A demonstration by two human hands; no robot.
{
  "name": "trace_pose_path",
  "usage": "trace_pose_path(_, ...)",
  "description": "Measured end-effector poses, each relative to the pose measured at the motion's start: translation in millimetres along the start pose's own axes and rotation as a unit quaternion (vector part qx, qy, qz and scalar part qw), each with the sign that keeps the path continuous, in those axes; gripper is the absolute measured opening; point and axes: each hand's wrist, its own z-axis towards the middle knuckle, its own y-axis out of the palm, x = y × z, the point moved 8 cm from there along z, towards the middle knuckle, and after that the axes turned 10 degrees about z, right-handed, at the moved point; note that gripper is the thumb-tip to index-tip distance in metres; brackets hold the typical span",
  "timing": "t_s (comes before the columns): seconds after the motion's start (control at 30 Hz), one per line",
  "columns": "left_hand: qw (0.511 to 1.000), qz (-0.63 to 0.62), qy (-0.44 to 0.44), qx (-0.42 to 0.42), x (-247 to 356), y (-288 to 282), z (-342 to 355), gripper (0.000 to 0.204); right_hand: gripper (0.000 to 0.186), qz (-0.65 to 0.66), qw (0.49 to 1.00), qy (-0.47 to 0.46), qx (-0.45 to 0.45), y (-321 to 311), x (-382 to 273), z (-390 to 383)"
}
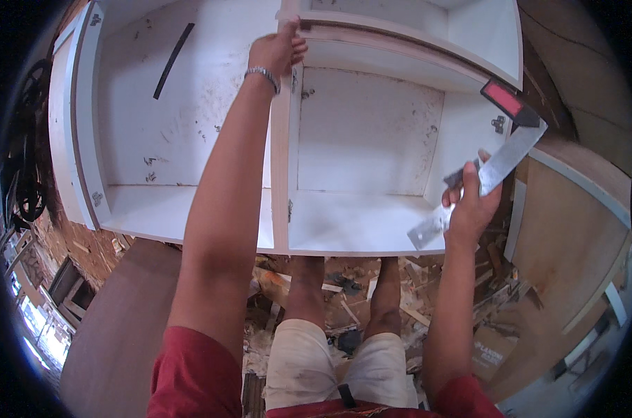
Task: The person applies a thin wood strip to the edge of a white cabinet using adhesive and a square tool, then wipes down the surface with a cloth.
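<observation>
A white cabinet (279, 139) lies with its open front toward me, divided by an upright and a rail. My left hand (279, 52) reaches up to where the upright meets the rail; its fingers are curled there, and what they may hold is hidden. On that wrist is a metal bracelet. My right hand (471, 209), over the cabinet's right compartment, is closed around the metal blade of a try square (514, 150). The square's black and red handle points up and away. A short dark grey piece (459, 175) shows beside the fingers; I cannot tell what it is.
A dark strip (174, 61) lies in the left compartment. Small metal hinge plates (498, 124) sit on the cabinet walls. Wood scraps and litter (351, 299) cover the floor around my legs. A brown panel (124, 320) stands at left, another wooden panel (574, 230) at right.
</observation>
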Motion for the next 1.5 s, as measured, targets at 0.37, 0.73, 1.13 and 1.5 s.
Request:
trace_pose_path(0.37, 0.997, 0.002, 0.051, -0.054, -3.7, 14.7, 28.6, 0.033, 0.036, -0.075, 0.991, 0.105, -0.025, -48.5, 22.3, -86.9)
trace_pose_path(0.73, 0.992, -0.106, 0.047, 0.046, -62.5, -110.4, 24.0, 0.016, 0.039, -0.209, 0.958, 0.052, -0.189, -39.8, -1.9, -64.9)
trace_pose_path(1.13, 0.974, -0.119, -0.013, 0.194, -157.4, -134.5, -180.5, 0.044, 0.033, -0.262, 0.897, -0.172, -0.311, 237.2, -7.2, -6.4)
trace_pose_path(1.5, 0.942, -0.112, -0.195, 0.248, -275.2, -195.3, -391.3, 0.039, 0.028, -0.435, 0.823, -0.17, -0.324, 282.9, 15.2, -10.3)
